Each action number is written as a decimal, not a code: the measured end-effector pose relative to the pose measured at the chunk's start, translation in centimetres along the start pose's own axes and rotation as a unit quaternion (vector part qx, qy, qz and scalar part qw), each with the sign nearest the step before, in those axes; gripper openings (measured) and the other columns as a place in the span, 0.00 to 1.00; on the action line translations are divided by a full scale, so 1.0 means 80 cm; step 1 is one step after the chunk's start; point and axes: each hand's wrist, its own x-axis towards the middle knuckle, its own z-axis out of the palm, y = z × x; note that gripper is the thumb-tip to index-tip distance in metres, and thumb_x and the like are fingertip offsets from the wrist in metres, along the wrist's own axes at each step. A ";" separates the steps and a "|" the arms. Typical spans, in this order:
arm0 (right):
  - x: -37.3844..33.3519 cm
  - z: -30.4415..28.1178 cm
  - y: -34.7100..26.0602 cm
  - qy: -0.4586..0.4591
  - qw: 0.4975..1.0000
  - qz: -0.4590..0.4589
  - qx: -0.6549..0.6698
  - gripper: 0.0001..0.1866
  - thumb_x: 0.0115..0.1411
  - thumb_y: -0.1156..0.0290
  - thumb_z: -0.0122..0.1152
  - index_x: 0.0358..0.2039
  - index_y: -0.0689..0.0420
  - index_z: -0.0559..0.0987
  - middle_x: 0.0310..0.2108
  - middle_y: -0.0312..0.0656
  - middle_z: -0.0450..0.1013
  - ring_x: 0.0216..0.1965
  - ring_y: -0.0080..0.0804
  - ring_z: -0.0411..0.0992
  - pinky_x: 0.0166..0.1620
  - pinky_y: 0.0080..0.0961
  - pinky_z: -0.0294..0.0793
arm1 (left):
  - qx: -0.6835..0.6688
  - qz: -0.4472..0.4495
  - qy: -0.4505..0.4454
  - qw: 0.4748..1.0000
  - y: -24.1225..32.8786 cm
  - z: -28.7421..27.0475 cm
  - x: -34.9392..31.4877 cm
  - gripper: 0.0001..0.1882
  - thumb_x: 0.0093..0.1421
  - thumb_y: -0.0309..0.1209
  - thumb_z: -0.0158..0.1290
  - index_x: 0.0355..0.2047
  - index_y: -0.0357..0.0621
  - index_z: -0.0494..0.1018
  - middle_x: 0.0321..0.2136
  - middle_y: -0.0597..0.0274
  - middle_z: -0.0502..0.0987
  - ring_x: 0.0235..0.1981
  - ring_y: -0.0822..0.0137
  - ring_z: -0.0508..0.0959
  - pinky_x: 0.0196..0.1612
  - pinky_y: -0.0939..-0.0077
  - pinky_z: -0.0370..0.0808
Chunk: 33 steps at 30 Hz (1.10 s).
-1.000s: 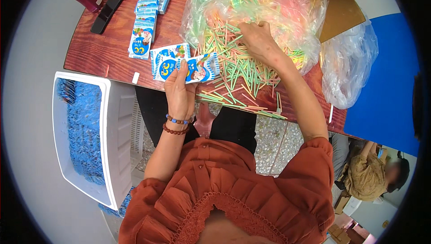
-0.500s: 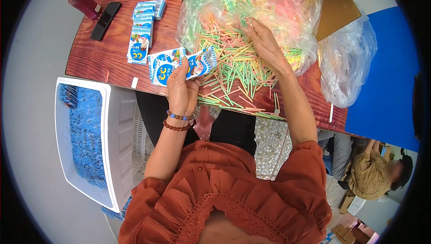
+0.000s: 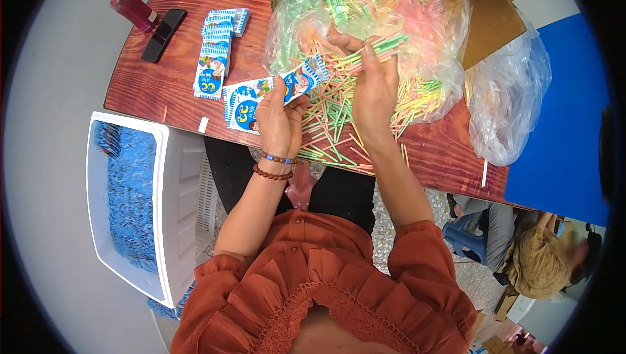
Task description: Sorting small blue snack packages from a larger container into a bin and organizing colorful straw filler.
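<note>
My left hand [image 3: 280,120] pinches a small blue-and-white printed packet [image 3: 305,79], tilted with its far end toward the right. Beside it, more of the same packets [image 3: 242,107] lie at the table's front edge, partly behind my fingers. In my right hand [image 3: 375,96] is a small bunch of thin pastel sticks [image 3: 390,46], pink and green, gripped between thumb and fingers. The bunch is close to the packet's end but apart from it. Beneath both hands spreads a loose pile of pastel sticks [image 3: 339,116], spilling from a clear plastic bag [image 3: 430,2].
An open cardboard box [image 3: 492,28] surrounds the bag. Stacked packets [image 3: 212,60], a phone [image 3: 163,36] and a red bottle [image 3: 132,8] occupy the left side. A white bin [image 3: 163,223] of blue packets stands at lower left. Crumpled plastic [image 3: 508,106] lies right; another person [image 3: 541,259] sits beyond.
My right hand has come back from the pile toward the packet, lifting a bunch of pastel sticks. My left hand still holds the packet. The view has shifted slightly.
</note>
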 end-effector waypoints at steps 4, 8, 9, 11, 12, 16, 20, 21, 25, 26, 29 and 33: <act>-0.009 0.022 0.005 0.040 0.993 -0.106 -0.031 0.15 0.72 0.66 0.37 0.45 0.66 0.67 0.45 0.51 0.74 0.57 0.40 0.67 0.61 0.36 0.61 | -0.004 0.016 0.003 1.000 0.001 0.009 -0.005 0.13 0.67 0.37 0.51 0.36 0.39 0.75 0.34 0.61 0.79 0.32 0.71 0.78 0.34 0.76 0.76; -0.017 0.031 0.023 0.023 0.989 -0.141 -0.036 0.16 0.72 0.66 0.37 0.46 0.67 0.68 0.45 0.51 0.74 0.57 0.41 0.67 0.61 0.38 0.61 | -0.004 0.017 -0.004 1.000 -0.004 0.009 -0.005 0.13 0.67 0.37 0.50 0.36 0.39 0.75 0.35 0.61 0.79 0.33 0.71 0.78 0.33 0.76 0.76; -0.019 0.032 0.027 0.029 0.989 -0.137 -0.055 0.17 0.72 0.66 0.36 0.46 0.68 0.68 0.45 0.51 0.73 0.56 0.42 0.68 0.61 0.38 0.61 | -0.001 0.022 -0.003 1.000 -0.005 0.010 -0.005 0.13 0.67 0.37 0.50 0.36 0.39 0.75 0.35 0.61 0.79 0.33 0.71 0.78 0.34 0.76 0.76; -0.025 0.030 0.026 0.010 0.993 -0.102 -0.061 0.17 0.72 0.66 0.37 0.48 0.68 0.67 0.46 0.51 0.73 0.57 0.42 0.67 0.61 0.38 0.61 | 0.002 0.026 0.000 1.000 -0.005 0.012 -0.006 0.13 0.67 0.38 0.50 0.36 0.39 0.75 0.35 0.61 0.79 0.33 0.71 0.78 0.34 0.76 0.76; -0.027 0.030 0.025 -0.009 0.995 -0.068 -0.066 0.18 0.72 0.67 0.37 0.50 0.69 0.67 0.48 0.51 0.72 0.57 0.42 0.66 0.61 0.37 0.60 | 0.007 0.039 -0.008 0.999 -0.006 0.014 -0.008 0.13 0.67 0.38 0.50 0.37 0.38 0.75 0.35 0.60 0.79 0.33 0.72 0.79 0.34 0.77 0.77; -0.025 0.028 0.036 -0.003 0.982 -0.124 -0.145 0.15 0.71 0.69 0.38 0.49 0.67 0.66 0.53 0.50 0.70 0.65 0.39 0.56 0.65 0.36 0.53 | -0.011 0.048 -0.015 0.999 -0.007 0.023 -0.010 0.14 0.67 0.37 0.49 0.38 0.37 0.74 0.36 0.59 0.79 0.34 0.71 0.79 0.37 0.75 0.79; -0.035 0.041 0.030 0.027 0.991 -0.096 -0.091 0.16 0.70 0.69 0.40 0.51 0.66 0.66 0.57 0.53 0.66 0.62 0.37 0.59 0.62 0.32 0.57 | -0.032 0.035 -0.014 0.999 -0.013 0.006 -0.001 0.14 0.68 0.36 0.48 0.39 0.36 0.74 0.36 0.59 0.79 0.35 0.69 0.79 0.39 0.72 0.80; -0.036 0.042 0.031 0.065 0.994 -0.070 -0.053 0.13 0.70 0.69 0.41 0.48 0.64 0.68 0.59 0.54 0.65 0.64 0.37 0.58 0.63 0.32 0.56 | -0.033 0.036 -0.020 0.999 -0.015 0.007 -0.001 0.14 0.68 0.36 0.48 0.40 0.35 0.73 0.37 0.58 0.79 0.36 0.69 0.79 0.39 0.71 0.80; -0.028 0.027 0.041 0.035 0.996 -0.010 0.076 0.09 0.68 0.71 0.44 0.45 0.61 0.69 0.60 0.55 0.63 0.57 0.33 0.65 0.59 0.27 0.61 | -0.054 0.019 -0.040 0.998 -0.018 0.021 -0.003 0.15 0.68 0.37 0.48 0.42 0.35 0.73 0.38 0.57 0.78 0.38 0.67 0.79 0.40 0.70 0.79; -0.026 0.025 0.042 0.034 0.997 -0.011 0.076 0.09 0.68 0.71 0.44 0.45 0.61 0.69 0.60 0.55 0.63 0.57 0.33 0.65 0.59 0.27 0.61 | -0.055 0.020 -0.041 0.997 -0.019 0.021 -0.001 0.15 0.68 0.37 0.48 0.42 0.35 0.73 0.38 0.57 0.78 0.38 0.67 0.79 0.40 0.70 0.79; -0.019 0.012 0.047 -0.013 0.999 -0.023 0.040 0.15 0.69 0.68 0.44 0.51 0.62 0.68 0.62 0.55 0.61 0.60 0.35 0.63 0.61 0.29 0.60 | -0.059 0.015 -0.039 0.997 -0.022 0.020 0.005 0.16 0.68 0.38 0.48 0.43 0.34 0.72 0.40 0.57 0.78 0.38 0.67 0.79 0.42 0.71 0.78; -0.005 -0.001 0.039 -0.119 0.973 -0.036 -0.197 0.23 0.68 0.62 0.46 0.59 0.63 0.66 0.65 0.52 0.56 0.64 0.38 0.58 0.65 0.31 0.55 | -0.124 -0.033 -0.042 0.991 -0.022 0.008 0.017 0.17 0.69 0.39 0.46 0.48 0.39 0.70 0.44 0.59 0.77 0.43 0.66 0.77 0.45 0.69 0.76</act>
